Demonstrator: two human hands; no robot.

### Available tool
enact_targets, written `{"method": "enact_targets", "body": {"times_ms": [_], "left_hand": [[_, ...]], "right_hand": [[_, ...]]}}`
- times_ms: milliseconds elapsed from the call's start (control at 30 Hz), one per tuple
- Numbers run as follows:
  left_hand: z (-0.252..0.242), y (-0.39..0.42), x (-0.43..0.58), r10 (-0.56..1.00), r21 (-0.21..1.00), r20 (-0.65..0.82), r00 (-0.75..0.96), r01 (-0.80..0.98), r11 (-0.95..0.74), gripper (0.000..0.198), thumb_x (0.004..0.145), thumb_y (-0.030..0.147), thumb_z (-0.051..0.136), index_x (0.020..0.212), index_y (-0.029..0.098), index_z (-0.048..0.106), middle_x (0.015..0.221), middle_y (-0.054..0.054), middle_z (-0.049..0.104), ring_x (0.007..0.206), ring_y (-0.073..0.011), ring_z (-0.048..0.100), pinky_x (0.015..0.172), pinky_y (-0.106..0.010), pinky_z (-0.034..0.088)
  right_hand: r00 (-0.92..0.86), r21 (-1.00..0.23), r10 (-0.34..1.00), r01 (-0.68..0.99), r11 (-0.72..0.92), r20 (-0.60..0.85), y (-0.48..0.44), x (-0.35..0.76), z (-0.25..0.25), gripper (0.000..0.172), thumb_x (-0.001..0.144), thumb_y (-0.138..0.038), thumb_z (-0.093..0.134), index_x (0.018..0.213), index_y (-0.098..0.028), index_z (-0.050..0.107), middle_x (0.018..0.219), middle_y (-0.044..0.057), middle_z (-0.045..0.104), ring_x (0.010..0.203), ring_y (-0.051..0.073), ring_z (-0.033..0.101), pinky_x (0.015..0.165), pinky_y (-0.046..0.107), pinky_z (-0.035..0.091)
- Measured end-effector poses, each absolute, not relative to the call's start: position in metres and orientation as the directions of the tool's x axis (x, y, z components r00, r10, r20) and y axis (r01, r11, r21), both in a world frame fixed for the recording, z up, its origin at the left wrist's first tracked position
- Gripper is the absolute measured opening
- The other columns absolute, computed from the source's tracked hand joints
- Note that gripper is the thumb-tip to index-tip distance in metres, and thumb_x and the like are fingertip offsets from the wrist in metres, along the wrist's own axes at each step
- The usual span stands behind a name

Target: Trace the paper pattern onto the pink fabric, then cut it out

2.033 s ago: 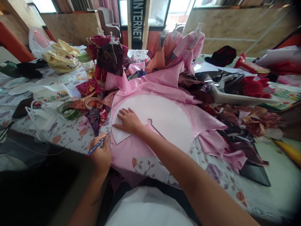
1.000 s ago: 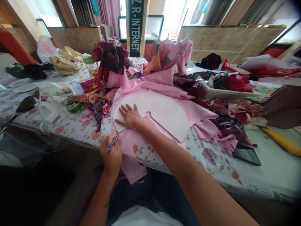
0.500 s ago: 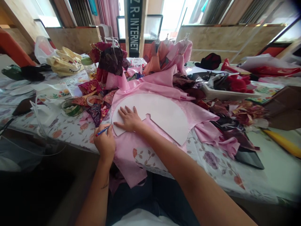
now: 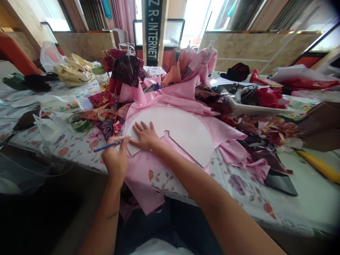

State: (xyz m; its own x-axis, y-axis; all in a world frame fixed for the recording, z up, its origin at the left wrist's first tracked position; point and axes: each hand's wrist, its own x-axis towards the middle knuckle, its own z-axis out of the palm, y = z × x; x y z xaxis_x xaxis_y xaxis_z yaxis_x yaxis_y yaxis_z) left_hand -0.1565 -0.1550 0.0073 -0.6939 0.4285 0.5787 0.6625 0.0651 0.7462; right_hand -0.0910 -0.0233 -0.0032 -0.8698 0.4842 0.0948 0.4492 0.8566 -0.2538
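Note:
My left hand (image 4: 115,156) is closed on a blue pencil (image 4: 108,145) with a reddish end. Its tip meets the left edge of a white curved template (image 4: 183,129), close to my right thumb. Fingers spread, my right hand (image 4: 145,135) lies flat on the template's left part and presses it down. Under the template spreads shiny pink fabric (image 4: 145,191), which hangs over the table's front edge. A notch is cut into the template's near side, and pink fabric shows through it.
Patterned fabric scraps and a roll of green tape (image 4: 81,121) lie to the left. Small dress forms in pink (image 4: 205,63) and dark cloth (image 4: 126,67) stand behind. A white tray (image 4: 255,109), crumpled cloth and a dark flat object (image 4: 283,182) are on the right.
The pencil has tilted from steep to nearly level, its rear end now pointing left. My left hand has shifted slightly. My right hand stays flat on the template.

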Motion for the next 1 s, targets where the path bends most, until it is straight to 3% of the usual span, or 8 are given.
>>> {"method": "enact_targets", "body": {"times_ms": [67, 167, 367, 500, 1000], "left_hand": [[0.021, -0.128, -0.167, 0.438, 0.795, 0.572, -0.694, 0.601, -0.086, 0.015, 0.079, 0.029, 0.065, 0.084, 0.016, 0.064, 0.081, -0.004, 0.069, 0.078, -0.0172, 0.066, 0.073, -0.027, 0.05], [0.039, -0.097, -0.179, 0.542, 0.799, 0.55, -0.635, 0.589, -0.12, 0.012, 0.075, 0.026, 0.068, 0.076, 0.015, 0.064, 0.071, -0.002, 0.067, 0.067, -0.0142, 0.063, 0.066, -0.024, 0.049], [0.032, -0.098, -0.211, 0.487, 0.691, 0.608, -0.627, 0.72, 0.065, 0.01, 0.077, 0.026, 0.064, 0.077, 0.016, 0.064, 0.072, -0.001, 0.066, 0.068, -0.0152, 0.061, 0.069, -0.026, 0.046], [0.005, -0.116, -0.218, 0.561, 0.63, 0.559, -0.61, 0.753, 0.19, 0.01, 0.081, 0.026, 0.059, 0.081, 0.017, 0.062, 0.078, -0.005, 0.068, 0.073, -0.0188, 0.063, 0.07, -0.028, 0.046], [-0.005, -0.156, -0.192, 0.616, 0.564, 0.522, -0.59, 0.78, 0.269, 0.008, 0.082, 0.026, 0.058, 0.08, 0.019, 0.061, 0.077, -0.005, 0.069, 0.073, -0.0213, 0.063, 0.068, -0.029, 0.043]], "right_hand": [[-0.869, -0.263, 0.486, 0.449, 0.854, 0.095, -0.023, -0.09, -0.002, 0.083, 0.086, -0.068, 0.027, 0.148, -0.012, 0.026, 0.154, 0.012, 0.024, 0.142, 0.034, 0.013, 0.11, 0.061, 0.002], [-0.866, -0.274, 0.489, 0.448, 0.851, 0.102, -0.023, -0.088, 0.0, 0.083, 0.085, -0.068, 0.029, 0.149, -0.014, 0.024, 0.154, 0.011, 0.025, 0.142, 0.033, 0.014, 0.111, 0.06, 0.004], [-0.861, -0.279, 0.498, 0.455, 0.846, 0.104, -0.024, -0.087, 0.001, 0.085, 0.084, -0.071, 0.028, 0.146, -0.012, 0.032, 0.153, 0.011, 0.026, 0.141, 0.032, 0.015, 0.111, 0.059, 0.004], [-0.858, -0.285, 0.504, 0.46, 0.841, 0.102, -0.025, -0.087, 0.001, 0.083, 0.086, -0.069, 0.027, 0.146, -0.012, 0.031, 0.153, 0.011, 0.027, 0.142, 0.032, 0.014, 0.111, 0.059, 0.003], [-0.858, -0.282, 0.504, 0.463, 0.841, 0.095, -0.024, -0.089, 0.0, 0.08, 0.087, -0.066, 0.028, 0.146, -0.012, 0.031, 0.154, 0.011, 0.025, 0.142, 0.032, 0.014, 0.111, 0.059, 0.003]]}}
